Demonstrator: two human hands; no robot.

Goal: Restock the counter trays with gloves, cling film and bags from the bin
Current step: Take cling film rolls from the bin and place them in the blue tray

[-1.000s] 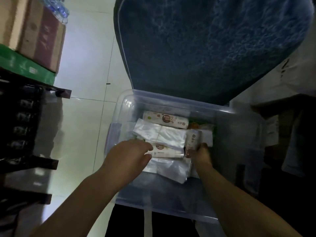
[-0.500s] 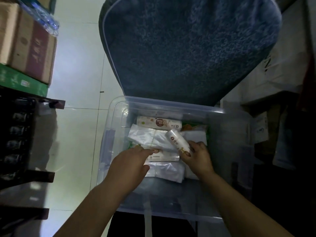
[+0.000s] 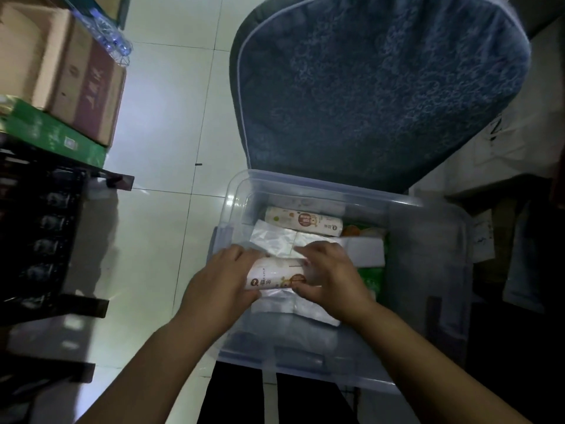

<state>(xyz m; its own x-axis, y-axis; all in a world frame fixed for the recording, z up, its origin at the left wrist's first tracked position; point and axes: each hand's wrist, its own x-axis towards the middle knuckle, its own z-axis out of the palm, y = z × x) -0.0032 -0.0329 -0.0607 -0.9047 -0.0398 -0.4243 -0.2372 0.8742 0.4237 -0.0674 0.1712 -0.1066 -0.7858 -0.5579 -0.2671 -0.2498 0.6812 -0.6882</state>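
Clear plastic walls frame the storage bin [image 3: 305, 350] that sits on a pale tiled floor [image 3: 171, 117], with a person reaching into it with both bare arms. The left hand [image 3: 220, 286] curls its fingers over one end of a white printed roll [image 3: 275, 275]. The right hand [image 3: 331, 280] grips the other end, fingers on top and thumb underneath. The roll lies crosswise between the two hands, just above the bin's contents and near its left side.

Under it are flat packs of clear plastic bags [image 3: 275, 240]. A second roll [image 3: 302, 221] with the same print lies against the bin's far wall. A white box [image 3: 365, 254] and a green packet [image 3: 370, 278] are on the right side of the bin; what is printed on them cannot be made out.

A blue patterned cushion [image 3: 382, 87] stands behind the bin. Cardboard cartons [image 3: 61, 71] are stacked on a green box [image 3: 52, 136] at the upper left, above a dark rack [image 3: 39, 224].
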